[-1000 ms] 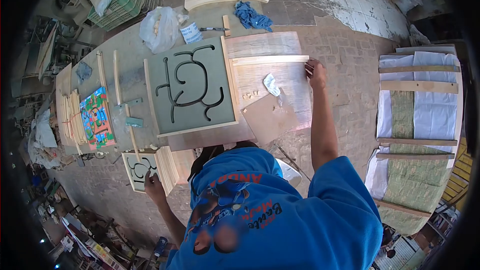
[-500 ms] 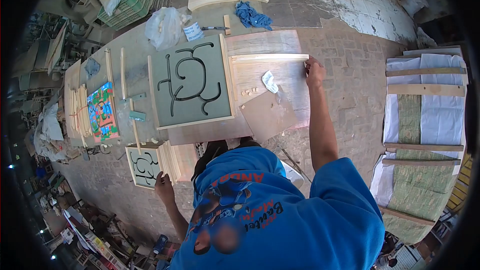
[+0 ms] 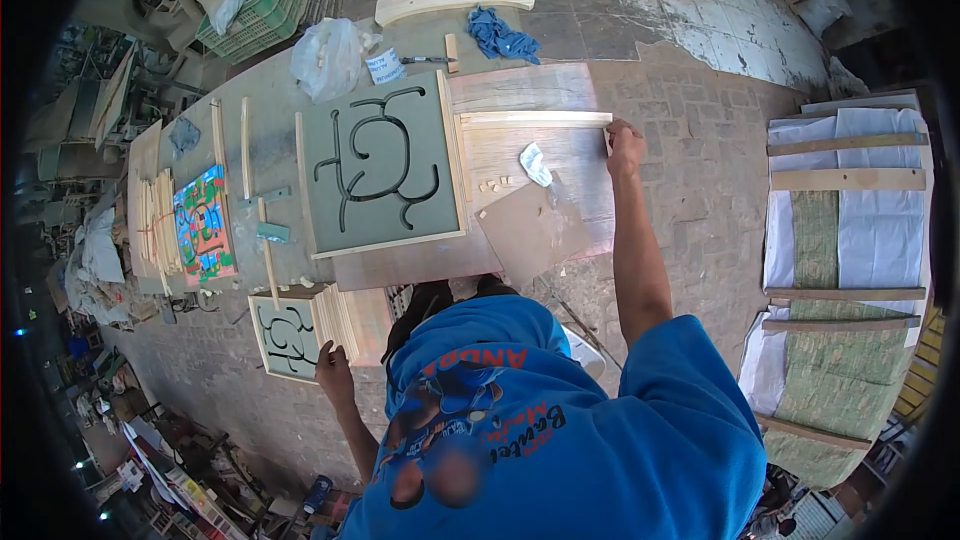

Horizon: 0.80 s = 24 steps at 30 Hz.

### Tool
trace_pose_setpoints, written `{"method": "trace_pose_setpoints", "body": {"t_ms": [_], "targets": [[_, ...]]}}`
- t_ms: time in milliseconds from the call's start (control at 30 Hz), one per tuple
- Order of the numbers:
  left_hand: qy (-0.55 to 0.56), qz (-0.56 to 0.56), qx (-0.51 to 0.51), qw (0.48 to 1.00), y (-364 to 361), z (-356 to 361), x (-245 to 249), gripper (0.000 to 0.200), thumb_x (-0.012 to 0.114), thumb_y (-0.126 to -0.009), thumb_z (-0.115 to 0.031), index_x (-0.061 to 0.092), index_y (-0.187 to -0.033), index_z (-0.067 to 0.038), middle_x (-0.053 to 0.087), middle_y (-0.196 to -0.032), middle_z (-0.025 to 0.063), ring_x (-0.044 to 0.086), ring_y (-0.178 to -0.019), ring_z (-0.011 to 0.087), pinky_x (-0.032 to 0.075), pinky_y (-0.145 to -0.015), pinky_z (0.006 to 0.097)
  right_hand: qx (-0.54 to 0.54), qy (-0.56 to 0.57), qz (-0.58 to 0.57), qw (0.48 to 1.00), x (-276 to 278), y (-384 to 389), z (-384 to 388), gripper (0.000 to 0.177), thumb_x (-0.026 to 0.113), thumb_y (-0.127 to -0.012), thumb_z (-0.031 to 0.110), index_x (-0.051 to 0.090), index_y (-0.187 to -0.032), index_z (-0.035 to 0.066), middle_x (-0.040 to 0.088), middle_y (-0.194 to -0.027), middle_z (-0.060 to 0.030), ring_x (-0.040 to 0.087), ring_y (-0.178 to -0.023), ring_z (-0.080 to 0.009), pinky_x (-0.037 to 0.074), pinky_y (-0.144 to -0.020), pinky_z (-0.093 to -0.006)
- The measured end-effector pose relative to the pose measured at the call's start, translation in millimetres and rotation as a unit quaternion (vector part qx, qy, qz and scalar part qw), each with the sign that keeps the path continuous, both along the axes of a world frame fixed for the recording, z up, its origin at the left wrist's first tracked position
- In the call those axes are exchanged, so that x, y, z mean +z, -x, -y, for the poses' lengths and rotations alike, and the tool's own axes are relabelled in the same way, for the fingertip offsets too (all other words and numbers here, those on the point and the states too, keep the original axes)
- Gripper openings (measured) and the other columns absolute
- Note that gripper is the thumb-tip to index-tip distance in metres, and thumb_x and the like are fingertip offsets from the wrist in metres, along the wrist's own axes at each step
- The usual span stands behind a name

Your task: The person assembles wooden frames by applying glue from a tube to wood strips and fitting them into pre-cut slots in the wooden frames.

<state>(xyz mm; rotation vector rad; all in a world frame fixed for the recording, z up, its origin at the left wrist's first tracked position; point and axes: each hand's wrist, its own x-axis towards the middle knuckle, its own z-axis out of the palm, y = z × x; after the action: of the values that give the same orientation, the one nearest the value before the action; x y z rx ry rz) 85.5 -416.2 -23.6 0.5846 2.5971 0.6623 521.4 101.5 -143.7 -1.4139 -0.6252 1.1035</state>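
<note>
Right hand [image 3: 626, 147] at end of 1 wood strip [image 3: 540, 120], upper centre, can't tell if gripping. Left hand [image 3: 334, 373] by 1 wood stack [image 3: 338, 318], lower left, grip also unclear. 1 large board [image 3: 380, 180], centre

A long, straight, pale wooden strip [image 3: 535, 120] lies flat, its right end at the tabletop's [image 3: 272, 140] right edge. A small grey-green, pale-wood-framed panel [image 3: 284, 348] with black curving lines sits beside the near edge.

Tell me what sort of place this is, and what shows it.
Most likely a woodworking shop: a bundle of thin wooden strips and a wood-edged panel with dark curved lines lie on the worktable, and the right hand is at the end of a pale strip.
</note>
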Motion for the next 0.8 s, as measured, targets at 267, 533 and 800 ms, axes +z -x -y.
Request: {"method": "trace_pose_setpoints", "body": {"t_ms": [267, 533, 800], "targets": [[-0.028, -0.008, 0.004, 1.0, -3, -5, -1, 0.032, 0.061, -0.088, -0.013, 0.064, -0.114, 0.004, 0.054, -0.061, 0.0067, 0.049, -0.057, 0.0126, 0.044, -0.056, 0.0311, -0.046, -0.003, 0.027, 0.999, 2, 6, -7, 0.017, 0.055, -0.071, 0.002, 0.07, -0.076, -0.005, 0.059, -0.065, -0.0041, 0.046, -0.053, -0.011, 0.034, -0.049, -0.0283], [-0.028, -0.016, -0.01, 0.999, -3, -11, -10, 0.029, 0.061, -0.087, -0.01, 0.064, -0.111, 0.005, 0.046, -0.057, 0.0048, 0.042, -0.054, 0.0109, 0.039, -0.052, 0.0307, -0.117, 0.106, 0.068, 0.985, 7, 18, -22, 0.009, 0.063, -0.07, 0.008, 0.06, -0.068, 0.0, 0.053, -0.058, -0.0034, 0.041, -0.048, -0.0123, 0.031, -0.047, -0.0318], [-0.041, 0.001, 0.036, 0.999, 1, -1, -24, 0.031, 0.062, -0.085, -0.011, 0.065, -0.111, 0.005, 0.042, -0.056, 0.0047, 0.04, -0.055, 0.0101, 0.038, -0.051, 0.0307, -0.076, 0.111, 0.022, 0.991, 2, 10, -29, 0.015, 0.063, -0.073, 0.008, 0.053, -0.062, 0.009, 0.045, -0.054, 0.0012, 0.036, -0.043, -0.0103, 0.028, -0.042, -0.0302]]}}
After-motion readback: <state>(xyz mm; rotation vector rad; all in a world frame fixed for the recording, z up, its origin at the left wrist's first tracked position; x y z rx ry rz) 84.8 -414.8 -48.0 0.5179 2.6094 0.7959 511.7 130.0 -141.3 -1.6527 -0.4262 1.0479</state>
